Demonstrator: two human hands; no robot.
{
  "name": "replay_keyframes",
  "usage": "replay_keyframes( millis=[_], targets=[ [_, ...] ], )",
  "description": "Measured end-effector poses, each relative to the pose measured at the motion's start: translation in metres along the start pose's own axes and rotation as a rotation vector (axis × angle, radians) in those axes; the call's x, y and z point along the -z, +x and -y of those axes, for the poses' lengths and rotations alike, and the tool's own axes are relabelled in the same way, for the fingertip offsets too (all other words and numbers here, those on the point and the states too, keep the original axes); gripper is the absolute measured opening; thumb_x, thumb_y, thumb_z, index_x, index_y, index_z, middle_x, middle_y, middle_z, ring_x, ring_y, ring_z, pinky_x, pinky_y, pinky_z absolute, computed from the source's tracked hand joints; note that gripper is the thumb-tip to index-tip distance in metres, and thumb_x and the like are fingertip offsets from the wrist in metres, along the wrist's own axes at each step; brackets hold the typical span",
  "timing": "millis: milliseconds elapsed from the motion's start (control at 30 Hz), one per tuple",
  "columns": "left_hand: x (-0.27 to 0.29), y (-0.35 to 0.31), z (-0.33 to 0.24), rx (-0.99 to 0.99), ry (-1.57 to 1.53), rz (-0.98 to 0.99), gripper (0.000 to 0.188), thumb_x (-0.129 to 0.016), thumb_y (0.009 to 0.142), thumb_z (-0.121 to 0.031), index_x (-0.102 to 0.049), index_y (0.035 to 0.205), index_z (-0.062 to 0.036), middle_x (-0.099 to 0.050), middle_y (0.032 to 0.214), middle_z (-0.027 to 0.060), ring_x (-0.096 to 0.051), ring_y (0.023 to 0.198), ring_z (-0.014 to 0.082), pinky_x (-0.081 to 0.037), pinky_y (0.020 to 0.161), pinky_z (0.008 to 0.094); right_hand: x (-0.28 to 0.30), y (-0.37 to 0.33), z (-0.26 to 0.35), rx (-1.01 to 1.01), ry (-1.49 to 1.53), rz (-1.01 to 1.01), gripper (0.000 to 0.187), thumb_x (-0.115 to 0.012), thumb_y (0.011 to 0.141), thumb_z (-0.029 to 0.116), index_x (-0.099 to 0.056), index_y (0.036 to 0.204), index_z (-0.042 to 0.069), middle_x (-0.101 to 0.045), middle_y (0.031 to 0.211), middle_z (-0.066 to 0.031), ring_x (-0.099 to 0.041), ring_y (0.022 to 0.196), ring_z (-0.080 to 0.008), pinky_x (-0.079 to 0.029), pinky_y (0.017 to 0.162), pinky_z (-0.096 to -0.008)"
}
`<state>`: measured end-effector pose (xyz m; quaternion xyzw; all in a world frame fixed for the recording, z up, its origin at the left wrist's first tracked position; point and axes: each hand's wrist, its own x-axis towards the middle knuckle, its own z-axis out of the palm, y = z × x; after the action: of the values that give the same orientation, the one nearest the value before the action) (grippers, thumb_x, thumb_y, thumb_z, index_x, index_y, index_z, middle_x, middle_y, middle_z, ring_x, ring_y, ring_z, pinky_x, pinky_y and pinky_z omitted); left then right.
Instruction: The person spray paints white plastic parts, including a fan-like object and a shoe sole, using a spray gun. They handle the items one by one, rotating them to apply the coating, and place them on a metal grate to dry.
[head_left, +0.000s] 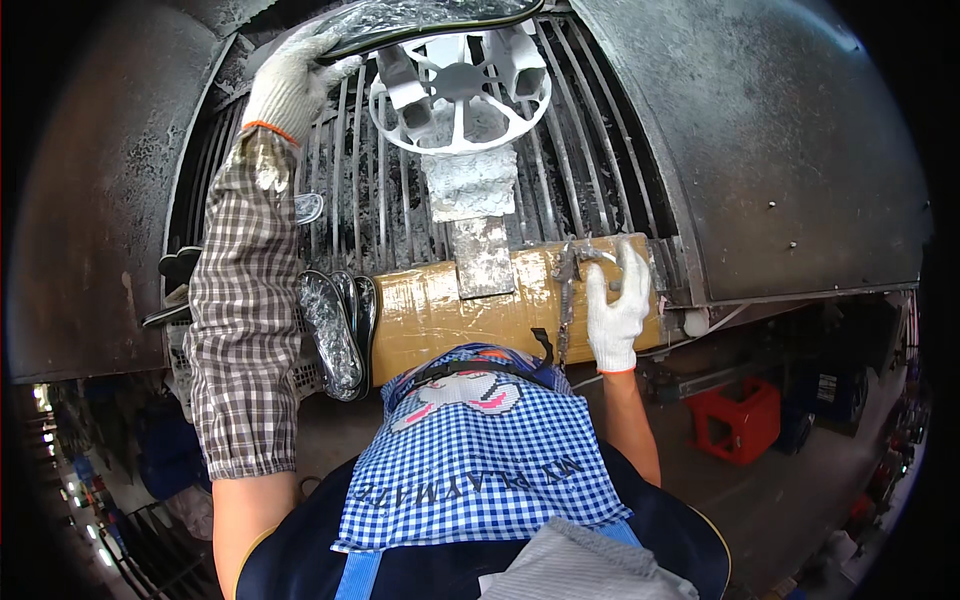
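Note:
My left hand (300, 80), in a white knit glove, reaches to the far side and grips the near left end of a film-wrapped shoe sole (430, 22). That dark, shiny piece with a black rim lies over a white-crusted spoked wheel (460, 80) with two upright blocks; its far part is cut off by the picture's edge. My right hand (618, 310), gloved too, is over the right end of a board wrapped in brown tape (420, 310). Its thumb and fingers are apart, beside a grey hooked metal piece (567, 270). Nothing shows between its fingers.
Several film-wrapped soles (332, 335) stand by the board's left end, partly over a pale basket (308, 365). Metal bars (350, 180) run behind the board, between metal side panels (790, 150). A red stool (737, 420) is on the floor at right.

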<state>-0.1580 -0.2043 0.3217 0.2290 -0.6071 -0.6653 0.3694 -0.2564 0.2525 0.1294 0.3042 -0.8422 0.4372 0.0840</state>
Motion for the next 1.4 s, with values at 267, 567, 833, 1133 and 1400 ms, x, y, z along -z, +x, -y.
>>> replay_keyframes(
  millis=[267,567,833,1133,1400],
  targets=[
    [0.007,0.008,0.035,-0.404,0.910,0.126,0.042,-0.082,0.096,-0.011,-0.069,0.133,0.0048,-0.074,0.130,0.0155,-0.073,0.113,0.0210,-0.061,0.100,0.0316,0.003,0.004,-0.001,-0.015,-0.032,0.015,0.058,-0.076,0.099,0.019,-0.056,0.150,-0.003,-0.060,0.142,-0.0282,-0.058,0.132,-0.0451,-0.046,0.115,-0.0508],
    [-0.014,-0.011,0.009,-0.480,1.369,0.113,0.047,-0.083,0.097,-0.019,-0.069,0.137,0.0006,-0.076,0.122,0.0131,-0.075,0.111,0.0244,-0.061,0.100,0.0354,0.001,-0.003,-0.003,-0.048,-0.019,0.035,0.060,-0.076,0.099,0.021,-0.055,0.151,-0.002,-0.060,0.143,-0.0280,-0.058,0.133,-0.0454,-0.046,0.115,-0.0516],
    [0.023,0.028,0.045,-0.908,1.041,0.167,0.025,-0.064,0.101,-0.008,-0.074,0.123,-0.0010,-0.072,0.125,0.0149,-0.072,0.113,0.0225,-0.067,0.084,0.0368,-0.002,-0.005,-0.008,-0.109,0.003,0.080,0.060,-0.075,0.100,0.020,-0.054,0.153,-0.001,-0.059,0.148,-0.0244,-0.055,0.140,-0.0415,-0.044,0.118,-0.0501],
    [0.014,0.026,0.053,-0.446,0.678,-0.037,0.030,-0.067,0.100,-0.010,-0.071,0.128,0.0012,-0.073,0.126,0.0175,-0.072,0.117,0.0264,-0.060,0.099,0.0400,0.000,-0.003,-0.004,-0.044,0.001,0.058,0.060,-0.076,0.099,0.016,-0.055,0.153,-0.002,-0.061,0.147,-0.0242,-0.057,0.138,-0.0411,-0.045,0.117,-0.0498],
    [0.008,0.003,0.037,-0.170,0.471,-0.330,0.041,-0.073,0.098,-0.015,-0.069,0.134,0.0042,-0.074,0.129,0.0204,-0.073,0.119,0.0283,-0.058,0.104,0.0377,-0.003,-0.020,-0.035,-0.147,-0.019,0.107,0.060,-0.074,0.101,0.023,-0.054,0.153,-0.002,-0.060,0.148,-0.0249,-0.056,0.138,-0.0420,-0.044,0.118,-0.0500]
  ],
)
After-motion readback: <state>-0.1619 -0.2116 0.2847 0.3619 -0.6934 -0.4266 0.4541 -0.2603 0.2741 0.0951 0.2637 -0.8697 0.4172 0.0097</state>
